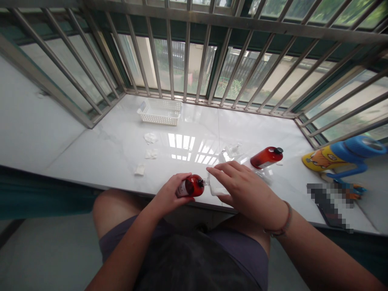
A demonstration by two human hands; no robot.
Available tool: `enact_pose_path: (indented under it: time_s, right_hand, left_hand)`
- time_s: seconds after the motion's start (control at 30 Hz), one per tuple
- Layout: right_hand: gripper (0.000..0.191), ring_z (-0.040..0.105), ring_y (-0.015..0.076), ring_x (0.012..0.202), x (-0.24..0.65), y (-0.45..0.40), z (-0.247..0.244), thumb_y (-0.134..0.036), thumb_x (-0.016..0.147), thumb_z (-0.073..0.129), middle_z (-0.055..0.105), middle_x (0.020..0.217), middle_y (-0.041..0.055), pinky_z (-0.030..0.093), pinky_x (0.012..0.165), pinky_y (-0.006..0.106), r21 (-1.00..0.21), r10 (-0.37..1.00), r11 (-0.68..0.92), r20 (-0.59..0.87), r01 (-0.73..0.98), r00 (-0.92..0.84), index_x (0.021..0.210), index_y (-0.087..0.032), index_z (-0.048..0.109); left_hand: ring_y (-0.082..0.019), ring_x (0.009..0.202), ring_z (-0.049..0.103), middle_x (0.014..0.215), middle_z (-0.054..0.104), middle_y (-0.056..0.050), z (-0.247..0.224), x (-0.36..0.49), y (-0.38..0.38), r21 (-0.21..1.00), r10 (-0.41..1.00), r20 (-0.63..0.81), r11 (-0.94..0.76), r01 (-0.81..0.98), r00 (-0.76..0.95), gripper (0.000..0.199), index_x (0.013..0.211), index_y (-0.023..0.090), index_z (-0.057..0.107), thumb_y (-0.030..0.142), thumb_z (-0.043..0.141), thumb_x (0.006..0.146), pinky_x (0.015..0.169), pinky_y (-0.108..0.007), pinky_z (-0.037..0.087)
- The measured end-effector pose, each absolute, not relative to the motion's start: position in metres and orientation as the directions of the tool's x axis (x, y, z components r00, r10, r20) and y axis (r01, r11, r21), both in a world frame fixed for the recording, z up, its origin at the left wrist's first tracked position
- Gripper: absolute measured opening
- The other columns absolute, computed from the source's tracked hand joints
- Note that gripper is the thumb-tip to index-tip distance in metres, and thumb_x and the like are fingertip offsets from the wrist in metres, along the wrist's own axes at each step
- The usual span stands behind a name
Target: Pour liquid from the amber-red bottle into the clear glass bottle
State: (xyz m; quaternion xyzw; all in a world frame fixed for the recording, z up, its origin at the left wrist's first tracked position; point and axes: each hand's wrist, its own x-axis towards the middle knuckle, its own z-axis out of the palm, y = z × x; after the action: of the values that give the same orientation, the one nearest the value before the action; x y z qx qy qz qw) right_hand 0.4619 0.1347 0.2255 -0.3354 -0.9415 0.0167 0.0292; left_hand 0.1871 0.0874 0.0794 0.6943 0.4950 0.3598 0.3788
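We are tipping small red-amber plastic bottle [190,186], lower centre of frame, neck against small clear plastic container [216,187]. Left hand [168,195] clenching bottle body; right hand [244,186] cupping container, fingers over top. Best keeping necks aligned, tilting slowly, container steady on white marble sill [100,149]. Container contents: cannot tell. Second red bottle with black cap [266,157] lying right of centre, closed. White slotted plastic basket [159,112], upper left of centre, showing nothing inside.

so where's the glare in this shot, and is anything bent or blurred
Head view: window glare lies on the white sill as bright bars beyond the left hand and its red bottle; the window bars bow outward from lens distortion; a patch near the right edge is pixelated.
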Motion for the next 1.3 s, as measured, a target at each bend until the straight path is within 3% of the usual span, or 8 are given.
enact_pose_path:
  time_s: [1.3]
  right_hand:
    - [0.079,0.065,0.0352,0.115,0.4545,0.1383,0.2334,-0.02,0.08,0.092,0.072,0.131,0.0142,0.058,0.091,0.049,0.028,0.588,0.807,0.046,0.59,-0.807,0.149,-0.02,0.055]
  left_hand:
    - [-0.033,0.141,0.06,0.153,0.062,-0.009,0.0817,0.1868,0.0872,0.89,0.96,0.121,-0.217,0.402,0.252,0.082,0.153,0.034,0.053,0.033,0.094,0.082,0.122,-0.051,0.048]
